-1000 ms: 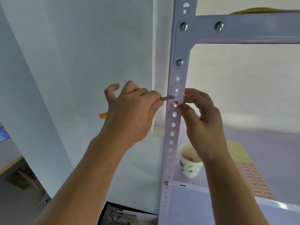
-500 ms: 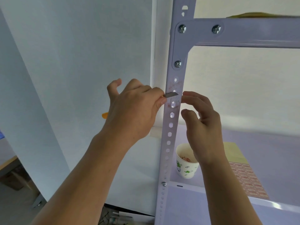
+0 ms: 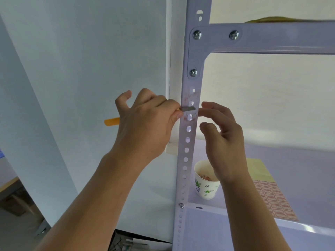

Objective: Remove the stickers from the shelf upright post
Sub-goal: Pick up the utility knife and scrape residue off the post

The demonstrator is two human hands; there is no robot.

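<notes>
1. While our left hand (image 3: 146, 124) grips a utility knife, its orange handle (image 3: 112, 121) sticking out to the left past the palm, the grey blade (image 3: 188, 108) lies flat across the front face of the shelf upright post (image 3: 187, 142).
2. We see the left fingers (image 3: 174, 107) clenched around the knife close to the blade, with the thumb lifted clear at the far left.
3. Our right hand (image 3: 223, 140) hovers just right of the post, fingers loosely curled and grasping nothing; the index fingertip (image 3: 202, 113) sits beside the post's right edge, near the blade tip.
4. We note reddish sticker residue (image 3: 186, 98) smeared on the post around the slotted holes, above and just below the blade.
5. We find the pale lilac post standing upright in the centre, bolted by three screws to a crossbeam (image 3: 281, 38) running off to the right.
6. We spot a paper cup (image 3: 205, 185) printed with green leaves on the lower shelf (image 3: 308, 178), just right of the post and partly hidden by our right wrist; pinkish scraps lie inside it.
7. We make out a sheet of small red-printed stickers (image 3: 272, 198) lying flat on that shelf, farther right of the cup.
8. We face a plain white wall (image 3: 81, 60) to the left of the post.
</notes>
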